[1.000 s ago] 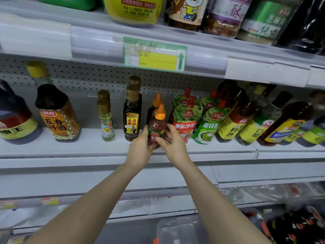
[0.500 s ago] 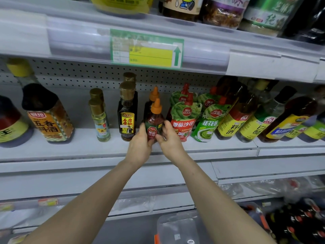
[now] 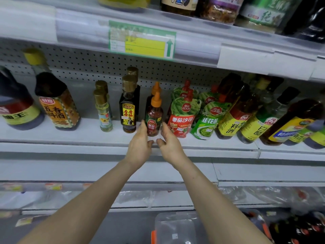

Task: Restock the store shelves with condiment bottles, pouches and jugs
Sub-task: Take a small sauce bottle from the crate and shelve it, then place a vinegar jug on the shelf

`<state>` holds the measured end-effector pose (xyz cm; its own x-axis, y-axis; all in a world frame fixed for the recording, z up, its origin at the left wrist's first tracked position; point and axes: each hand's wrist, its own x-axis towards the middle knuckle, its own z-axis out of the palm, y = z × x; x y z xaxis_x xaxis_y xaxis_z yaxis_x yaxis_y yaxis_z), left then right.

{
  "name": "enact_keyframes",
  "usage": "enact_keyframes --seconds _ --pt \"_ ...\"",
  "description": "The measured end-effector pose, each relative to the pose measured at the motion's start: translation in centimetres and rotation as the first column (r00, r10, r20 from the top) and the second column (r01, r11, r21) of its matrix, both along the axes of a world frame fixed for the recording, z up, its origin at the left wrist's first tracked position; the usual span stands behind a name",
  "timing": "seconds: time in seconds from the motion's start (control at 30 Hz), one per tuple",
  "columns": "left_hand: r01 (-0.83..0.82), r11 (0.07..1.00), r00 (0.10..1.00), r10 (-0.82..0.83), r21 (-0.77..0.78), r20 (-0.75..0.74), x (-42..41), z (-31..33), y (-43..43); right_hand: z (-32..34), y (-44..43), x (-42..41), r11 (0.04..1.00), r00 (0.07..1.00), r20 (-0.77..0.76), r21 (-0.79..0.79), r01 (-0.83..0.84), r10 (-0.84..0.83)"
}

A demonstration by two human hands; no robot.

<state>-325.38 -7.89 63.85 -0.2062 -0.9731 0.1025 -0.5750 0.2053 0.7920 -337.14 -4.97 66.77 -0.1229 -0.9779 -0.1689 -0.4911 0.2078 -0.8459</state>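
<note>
The hands have slid down the ketchup squeeze bottle (image 3: 153,118), which stands near the shelf (image 3: 52,136) edge, left of the red pouch (image 3: 181,118). Left hand (image 3: 140,147) and right hand (image 3: 168,147) are relaxed, fingertips touching its base. Likely light, squashy plastic: best held gently round the waist

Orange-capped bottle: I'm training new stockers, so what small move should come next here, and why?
Probably ease both hands away and reach for the next item. The orange-capped bottle stands upright on the shelf, in line with a matching bottle behind it, between the dark bottle and the red pouch; the left hand and right hand flank its base.
</note>
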Motion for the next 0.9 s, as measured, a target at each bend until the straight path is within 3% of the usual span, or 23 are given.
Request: enact_keyframes --seconds 0.27,0.4,0.63,0.9 --pt "-0.122 0.986 0.992 0.121 -0.116 -0.022 -2.1 -0.3 4.6 -0.7 4.2 -4.9 0.997 0.996 0.052 -0.042 -0.066 0.069" --pt "-0.174 0.98 0.983 0.168 -0.095 -0.068 -5.5 -1.3 9.1 -1.9 7.7 -8.4 0.993 0.99 0.083 -0.05 -0.109 0.113" --pt "-0.139 0.99 0.986 0.135 -0.037 -0.096 -14.5 -2.2 17.4 -3.0 15.2 -17.1 0.991 0.99 0.066 -0.069 -0.116 0.12" --pt "-0.026 0.999 0.989 0.022 -0.025 -0.145 -25.1 -1.2 24.0 -1.6 23.3 -27.9 0.997 0.999 0.041 -0.073 -0.015 0.018"
